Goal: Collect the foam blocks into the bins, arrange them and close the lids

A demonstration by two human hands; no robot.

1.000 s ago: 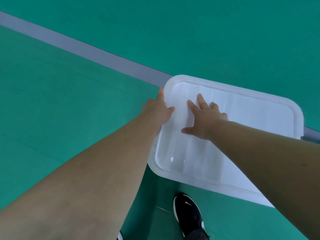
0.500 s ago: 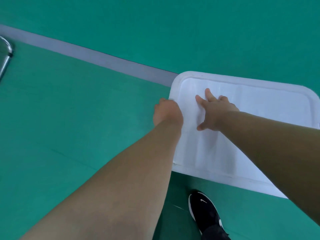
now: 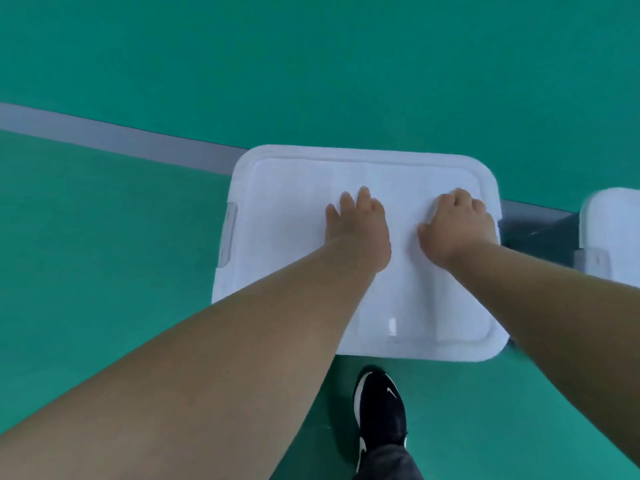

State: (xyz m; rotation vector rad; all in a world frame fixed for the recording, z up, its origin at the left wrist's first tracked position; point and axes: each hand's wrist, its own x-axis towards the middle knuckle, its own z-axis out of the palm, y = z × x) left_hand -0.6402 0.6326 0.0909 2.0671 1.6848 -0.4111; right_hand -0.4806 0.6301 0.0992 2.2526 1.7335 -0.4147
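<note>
We were at the closing step: both of our hands lay palm down on the white lid (image 3: 294, 237) of a bin that stood on the green floor (image 3: 104, 271), across the grey line (image 3: 121, 140) painted on it. Our left hand (image 3: 360, 230) pressed near the middle of the lid, its fingers (image 3: 349, 202) spread flat and holding nothing; our right hand (image 3: 457, 226) pressed toward the far right corner, its fingers (image 3: 460, 199) bent a little over the raised rim, also gripping nothing. No foam blocks showed anywhere, and the lid hid the inside of the bin, so we judged the collecting and arranging done for this bin, though we could not check it. A grey latch (image 3: 228, 237) stood on the left end of the lid; whether it was snapped down we could not tell. The next move, as we judged it, called for firm downward pressure round the rim until the lid seated, then a hand at each end to fasten the latches. To the right, apart from this bin, the edge of a second white lid (image 3: 613, 230) with its own grey latch (image 3: 594, 261) showed, and that bin might have needed the same. Our black shoe (image 3: 379, 410) stood just near the bin's near edge; nothing else lay in the way.
</note>
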